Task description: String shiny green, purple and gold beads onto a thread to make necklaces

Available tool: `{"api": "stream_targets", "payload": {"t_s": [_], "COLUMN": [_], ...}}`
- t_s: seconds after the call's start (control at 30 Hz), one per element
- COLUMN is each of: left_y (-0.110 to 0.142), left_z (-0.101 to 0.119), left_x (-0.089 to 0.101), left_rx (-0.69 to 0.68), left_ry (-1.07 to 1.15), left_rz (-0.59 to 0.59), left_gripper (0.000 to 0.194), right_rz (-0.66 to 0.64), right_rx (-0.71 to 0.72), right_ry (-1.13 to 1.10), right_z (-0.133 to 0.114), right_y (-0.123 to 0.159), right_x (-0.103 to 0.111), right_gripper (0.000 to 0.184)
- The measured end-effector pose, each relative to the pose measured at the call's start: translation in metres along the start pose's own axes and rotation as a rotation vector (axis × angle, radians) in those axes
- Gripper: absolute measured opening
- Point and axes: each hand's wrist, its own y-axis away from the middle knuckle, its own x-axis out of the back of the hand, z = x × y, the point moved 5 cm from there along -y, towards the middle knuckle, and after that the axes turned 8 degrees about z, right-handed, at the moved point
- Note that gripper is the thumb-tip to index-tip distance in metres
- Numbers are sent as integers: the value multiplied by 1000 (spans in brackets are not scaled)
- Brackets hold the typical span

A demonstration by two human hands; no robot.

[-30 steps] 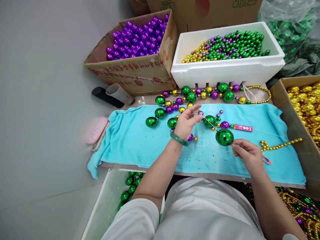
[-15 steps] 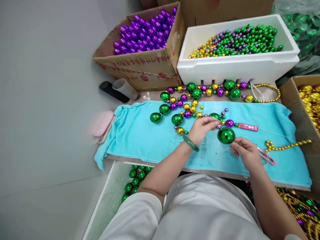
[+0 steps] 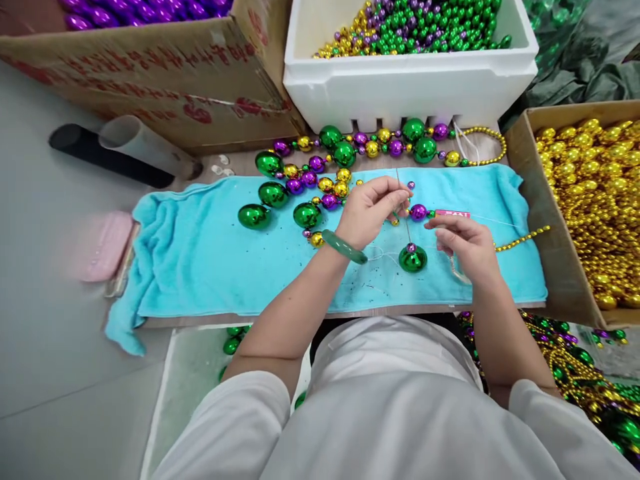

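Observation:
My left hand (image 3: 369, 212), with a green bangle (image 3: 343, 247) at the wrist, is pinched on a thin needle (image 3: 401, 193) that stands up over the turquoise towel (image 3: 200, 253). A large green ball (image 3: 413, 258) with a small purple bead on top hangs on the thread below it. My right hand (image 3: 463, 245) is curled beside that ball, its fingers closed on what looks like the thread. A strand of green, purple and gold balls (image 3: 300, 193) lies on the towel to the left.
At the back stand a cardboard box of purple balls (image 3: 165, 73) and a white foam box of mixed beads (image 3: 410, 80). A box of gold beads (image 3: 595, 200) is on the right. A pink case (image 3: 97, 245) and dark tube (image 3: 107, 157) lie left.
The view has tilted down and closer. My left hand raised the needle; the green ball slid down the thread, and my right hand shifted up beside it.

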Motion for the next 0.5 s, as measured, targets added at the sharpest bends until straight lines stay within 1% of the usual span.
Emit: {"api": "stream_targets", "payload": {"t_s": [0.1,0.2,0.27,0.33,0.4,0.43,0.5], "left_y": [-2,-3,-4,-4,-2,0,8], "left_z": [10,16,15,9,-2,-9,-27], "left_x": [-7,-6,-3,-1,-2,-6,-16], "left_rx": [-66,-110,-111,-86,-41,-11,59], "left_ry": [1,17,34,56,80,89,99], "left_rz": [-3,43,68,78,53,16,-101], "left_gripper": [11,12,14,16,20,24,34], "right_rz": [-171,-227,-251,-259,-224,-200,-160], "right_rx": [-59,-105,-99,-88,-90,-101,-140], "right_ry": [-37,-2,14,6,-44,-86,-189], "right_z": [-10,-7,-3,1,3,5,7], "right_y": [-3,-6,-8,-9,-10,-11,-12], "right_x": [-20,-29,-30,-28,-26,-25,-25], "right_gripper": [27,18,17,19,22,24,26]}}
